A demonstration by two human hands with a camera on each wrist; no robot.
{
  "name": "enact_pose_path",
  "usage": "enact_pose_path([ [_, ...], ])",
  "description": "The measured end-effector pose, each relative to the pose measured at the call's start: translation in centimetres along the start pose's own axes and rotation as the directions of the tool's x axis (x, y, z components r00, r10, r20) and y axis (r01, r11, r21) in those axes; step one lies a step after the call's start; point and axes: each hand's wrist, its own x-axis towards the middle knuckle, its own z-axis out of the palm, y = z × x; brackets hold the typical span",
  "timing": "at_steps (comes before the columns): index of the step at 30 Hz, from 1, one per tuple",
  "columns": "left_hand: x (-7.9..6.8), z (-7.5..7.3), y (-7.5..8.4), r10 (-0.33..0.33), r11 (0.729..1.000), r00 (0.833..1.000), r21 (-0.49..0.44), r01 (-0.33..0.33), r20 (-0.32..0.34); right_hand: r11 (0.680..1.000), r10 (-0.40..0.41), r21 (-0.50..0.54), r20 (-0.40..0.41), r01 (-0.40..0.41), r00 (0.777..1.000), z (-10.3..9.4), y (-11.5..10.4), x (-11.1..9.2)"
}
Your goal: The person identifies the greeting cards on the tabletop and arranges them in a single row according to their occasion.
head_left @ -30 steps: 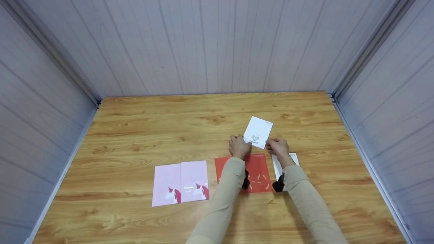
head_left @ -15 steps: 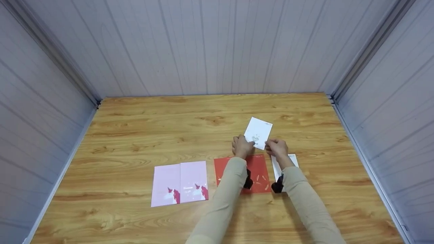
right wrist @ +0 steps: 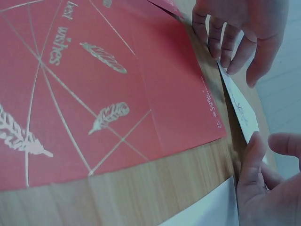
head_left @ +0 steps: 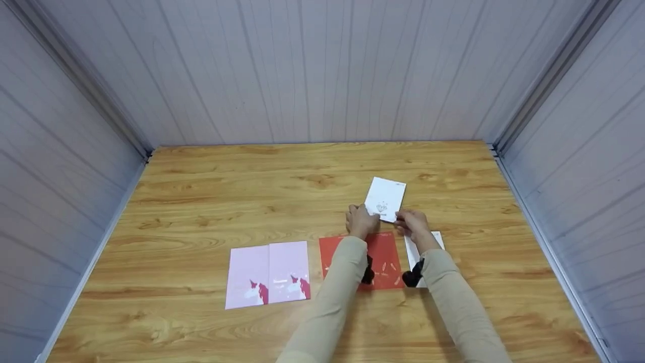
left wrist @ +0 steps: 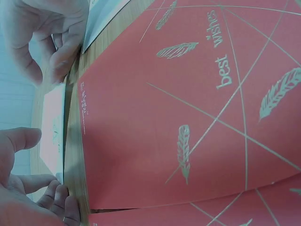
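A small white card (head_left: 385, 196) with a line drawing lies slanted beyond the red cards, its near edge toward me. My left hand (head_left: 360, 221) holds its lower left corner, thumb over the face and fingers at the edge. At the lower right corner my right hand (head_left: 413, 222) grips the card with thumb and fingertips. In the left wrist view the near edge of the white card (left wrist: 52, 132) looks slightly off the table. Under my left forearm are red cards (head_left: 385, 259) with feathers and "best wishes". Another white card (head_left: 437, 239) is partly hidden by my right forearm.
Two pink cards (head_left: 247, 267) lie side by side on the wooden table (head_left: 227, 191), left of the red ones. Panel walls rise at the back (head_left: 322, 70) and on both sides. A black wrist camera (head_left: 413, 276) hangs over the right white card.
Both hands stay at the white card. It has shifted slightly toward me and turned a little straighter, and my left hand has moved slightly right along it. The other cards lie as before.
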Motion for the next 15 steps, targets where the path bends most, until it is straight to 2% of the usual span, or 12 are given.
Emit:
enact_pose_path([
  [4,0.0,0.1,-0.1,0.046,0.999,0.999,-0.010,-0.046,0.001,0.997,-0.056,-0.052,-0.005,0.055,0.998,0.5,-0.2,-0.4],
  [5,0.0,0.2,-0.1,0.054,0.998,0.999,-0.014,-0.054,0.003,0.995,-0.037,-0.092,-0.043,0.033,0.998,1.2,-1.2,-2.0],
  [8,0.0,-0.1,-0.1,0.057,0.998,0.998,-0.007,-0.057,0.015,0.995,-0.051,-0.091,-0.033,0.048,0.998,1.7,-2.5,-4.3],
  [11,-0.1,-0.4,-0.1,0.064,0.998,0.998,0.007,-0.065,0.026,0.992,-0.068,-0.107,-0.007,0.067,0.998,1.4,-2.8,-4.7],
  [15,0.2,-0.4,-0.4,0.083,0.997,0.996,-0.001,-0.083,0.015,0.977,-0.089,-0.193,0.005,0.088,0.996,0.5,-2.3,-3.5],
])
